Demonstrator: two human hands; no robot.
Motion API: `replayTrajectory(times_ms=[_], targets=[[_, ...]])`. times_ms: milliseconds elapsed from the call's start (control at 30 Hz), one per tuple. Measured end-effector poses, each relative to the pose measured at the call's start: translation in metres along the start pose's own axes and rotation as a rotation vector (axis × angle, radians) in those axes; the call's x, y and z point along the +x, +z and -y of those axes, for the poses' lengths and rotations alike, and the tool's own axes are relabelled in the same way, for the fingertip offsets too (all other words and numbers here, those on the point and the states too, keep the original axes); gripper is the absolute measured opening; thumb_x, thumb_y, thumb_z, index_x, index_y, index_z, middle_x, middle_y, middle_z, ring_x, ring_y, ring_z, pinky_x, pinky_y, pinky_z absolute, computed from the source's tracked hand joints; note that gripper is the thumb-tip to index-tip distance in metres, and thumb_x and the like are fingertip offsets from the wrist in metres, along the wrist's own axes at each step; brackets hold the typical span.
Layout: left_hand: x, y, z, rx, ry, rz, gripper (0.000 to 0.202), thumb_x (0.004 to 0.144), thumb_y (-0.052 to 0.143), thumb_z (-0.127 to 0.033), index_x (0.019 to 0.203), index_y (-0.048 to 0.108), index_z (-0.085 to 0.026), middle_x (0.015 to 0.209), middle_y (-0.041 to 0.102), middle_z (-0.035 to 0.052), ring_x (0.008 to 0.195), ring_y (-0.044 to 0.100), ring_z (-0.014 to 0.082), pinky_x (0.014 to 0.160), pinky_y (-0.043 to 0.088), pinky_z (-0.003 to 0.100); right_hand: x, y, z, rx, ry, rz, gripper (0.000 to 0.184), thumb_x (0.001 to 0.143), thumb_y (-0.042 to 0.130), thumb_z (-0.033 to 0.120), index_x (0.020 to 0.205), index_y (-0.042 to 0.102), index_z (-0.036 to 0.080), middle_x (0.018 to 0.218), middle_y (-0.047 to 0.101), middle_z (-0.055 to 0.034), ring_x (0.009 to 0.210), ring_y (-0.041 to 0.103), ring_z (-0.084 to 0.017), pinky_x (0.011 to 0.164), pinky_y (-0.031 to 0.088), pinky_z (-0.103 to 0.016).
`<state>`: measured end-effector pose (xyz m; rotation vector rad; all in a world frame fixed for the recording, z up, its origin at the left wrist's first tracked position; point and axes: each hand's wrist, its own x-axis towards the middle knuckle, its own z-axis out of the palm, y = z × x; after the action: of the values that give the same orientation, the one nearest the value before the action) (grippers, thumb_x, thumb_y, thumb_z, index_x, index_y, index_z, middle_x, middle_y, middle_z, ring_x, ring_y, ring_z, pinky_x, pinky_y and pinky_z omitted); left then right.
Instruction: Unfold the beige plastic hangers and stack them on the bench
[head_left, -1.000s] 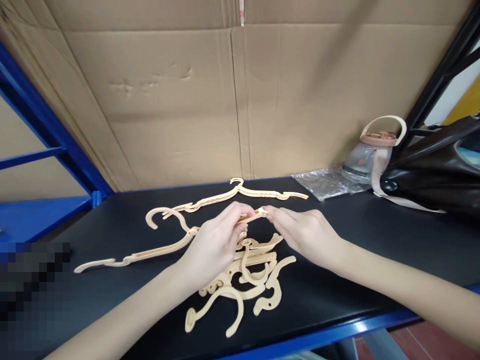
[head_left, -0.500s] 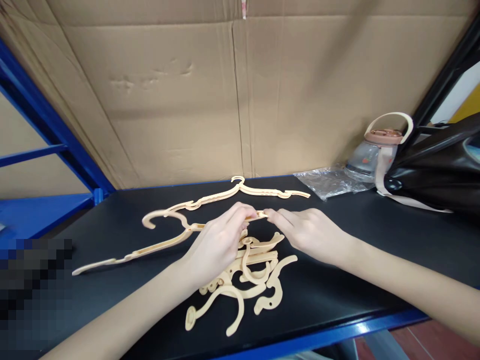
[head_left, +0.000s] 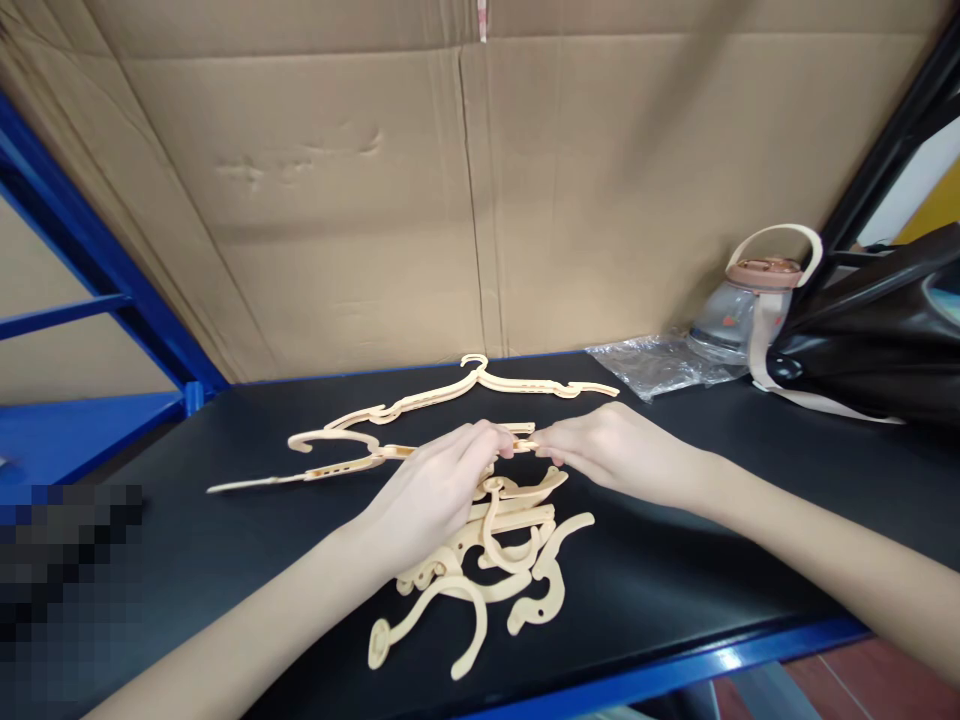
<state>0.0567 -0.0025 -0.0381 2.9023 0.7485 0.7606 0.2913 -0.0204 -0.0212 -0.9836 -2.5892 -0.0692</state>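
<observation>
A cream plastic hanger [head_left: 345, 465] is held between my two hands, its hook and one arm reaching out to the left. My left hand [head_left: 442, 480] is closed round its middle part. The fingertips of my right hand [head_left: 615, 450] pinch its right end, close to the left fingers; the exact join is partly covered. Below the hands lies a pile of loose cream hanger parts [head_left: 517, 520], with a hook piece [head_left: 476, 610] at the front and a curved arm piece [head_left: 551, 590] at its right. Another whole hanger [head_left: 442, 392] lies flat behind my hands.
A clear bottle [head_left: 750, 305] with a handle and strap stands at the back right on a crumpled clear plastic bag [head_left: 652, 365]. Beside it sits a black bag [head_left: 885, 330]. Cardboard [head_left: 337, 200] closes off the back, and a blue frame post [head_left: 112, 260] rises at left.
The held hanger has turned, so its left arm now points higher and looks shorter. My right hand has shifted slightly, still pinching near the left fingers. The loose parts lie as before.
</observation>
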Motion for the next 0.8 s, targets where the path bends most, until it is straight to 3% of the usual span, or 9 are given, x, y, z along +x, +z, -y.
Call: replayTrajectory(times_ms=[133, 233, 300, 367, 433, 500, 567, 633, 800], targets=[[0.0, 0.003, -0.001, 0.025, 0.003, -0.028, 0.031, 0.086, 0.034, 0.0, 0.107, 0.047, -0.019, 0.105, 0.06, 0.0036, 0.095, 0.058, 0.0156, 0.08, 0.049, 0.028, 0.002, 0.001, -0.002, 0.122, 0.038, 0.032, 0.024, 0.095, 0.044, 0.018, 0.091, 0.067, 0.016, 0.075, 0.069, -0.0027, 0.065, 0.062, -0.013, 0.062, 0.039, -0.021], [0.003, 0.003, -0.008, 0.015, -0.084, -0.052, 0.034, 0.091, 0.037, -0.009, 0.123, 0.042, -0.02, 0.109, 0.061, 0.0045, 0.099, 0.06, 0.0168, 0.083, 0.05, 0.03, 0.003, -0.001, -0.002, 0.175, 0.053, 0.053, 0.024, 0.096, 0.045, 0.023, 0.096, 0.068, 0.017, 0.075, 0.07, -0.0014, 0.066, 0.062, -0.012, 0.064, 0.04, -0.022], [0.006, 0.0, -0.015, -0.023, -0.127, -0.042, 0.028, 0.093, 0.04, -0.018, 0.119, 0.049, -0.022, 0.104, 0.063, 0.0028, 0.097, 0.06, 0.0168, 0.084, 0.05, 0.03, 0.003, -0.01, -0.004, 0.224, 0.075, 0.051, 0.027, 0.096, 0.046, 0.03, 0.096, 0.069, 0.018, 0.078, 0.071, -0.0016, 0.069, 0.063, -0.012, 0.066, 0.042, -0.022], [0.008, -0.003, -0.021, -0.082, -0.147, -0.028, 0.02, 0.094, 0.042, -0.024, 0.107, 0.057, -0.023, 0.097, 0.064, 0.0009, 0.092, 0.061, 0.0163, 0.083, 0.049, 0.029, 0.003, -0.024, -0.013, 0.291, 0.149, -0.013, 0.035, 0.096, 0.042, 0.038, 0.094, 0.07, 0.018, 0.083, 0.071, -0.003, 0.073, 0.064, -0.013, 0.069, 0.044, -0.024], [0.009, -0.005, -0.024, -0.142, -0.187, -0.036, 0.018, 0.094, 0.043, -0.027, 0.099, 0.06, -0.024, 0.095, 0.065, 0.0003, 0.09, 0.061, 0.0161, 0.083, 0.048, 0.028, 0.001, -0.041, -0.027, 0.343, 0.274, -0.172, 0.045, 0.097, 0.033, 0.04, 0.094, 0.071, 0.016, 0.085, 0.071, -0.0047, 0.074, 0.063, -0.014, 0.071, 0.046, -0.026], [0.009, -0.006, -0.024, -0.195, -0.251, -0.045, 0.017, 0.093, 0.044, -0.026, 0.096, 0.061, -0.023, 0.095, 0.064, 0.0004, 0.089, 0.06, 0.0163, 0.082, 0.048, 0.029, -0.003, -0.053, -0.044, 0.28, 0.368, -0.236, 0.044, 0.095, 0.037, 0.042, 0.096, 0.071, 0.014, 0.083, 0.071, -0.0056, 0.073, 0.063, -0.016, 0.069, 0.047, -0.027], [0.008, -0.005, -0.022, -0.264, -0.315, -0.045, 0.014, 0.092, 0.046, -0.024, 0.095, 0.059, -0.022, 0.095, 0.064, 0.0004, 0.089, 0.06, 0.0164, 0.08, 0.047, 0.029, -0.009, -0.055, -0.058, 0.146, 0.387, -0.128, 0.037, 0.093, 0.042, 0.037, 0.092, 0.072, 0.015, 0.087, 0.071, -0.0053, 0.073, 0.063, -0.016, 0.066, 0.046, -0.026], [0.009, -0.005, -0.019, -0.369, -0.372, -0.054, 0.011, 0.091, 0.046, -0.026, 0.094, 0.057, -0.022, 0.093, 0.063, -0.0001, 0.087, 0.059, 0.0163, 0.077, 0.047, 0.028, -0.017, -0.047, -0.067, -0.009, 0.324, 0.042, 0.029, 0.091, 0.045, 0.026, 0.098, 0.071, 0.018, 0.095, 0.071, -0.0045, 0.081, 0.064, -0.017, 0.072, 0.047, -0.027], [0.011, -0.008, -0.012, -0.535, -0.463, -0.169, 0.013, 0.091, 0.047, -0.033, 0.092, 0.054, -0.022, 0.087, 0.059, -0.001, 0.084, 0.057, 0.0156, 0.077, 0.046, 0.029, -0.036, -0.016, -0.065, -0.232, 0.266, 0.199, 0.041, 0.087, 0.04, 0.012, 0.12, 0.062, 0.023, 0.113, 0.064, -0.0063, 0.088, 0.064, -0.018, 0.074, 0.048, -0.029]])
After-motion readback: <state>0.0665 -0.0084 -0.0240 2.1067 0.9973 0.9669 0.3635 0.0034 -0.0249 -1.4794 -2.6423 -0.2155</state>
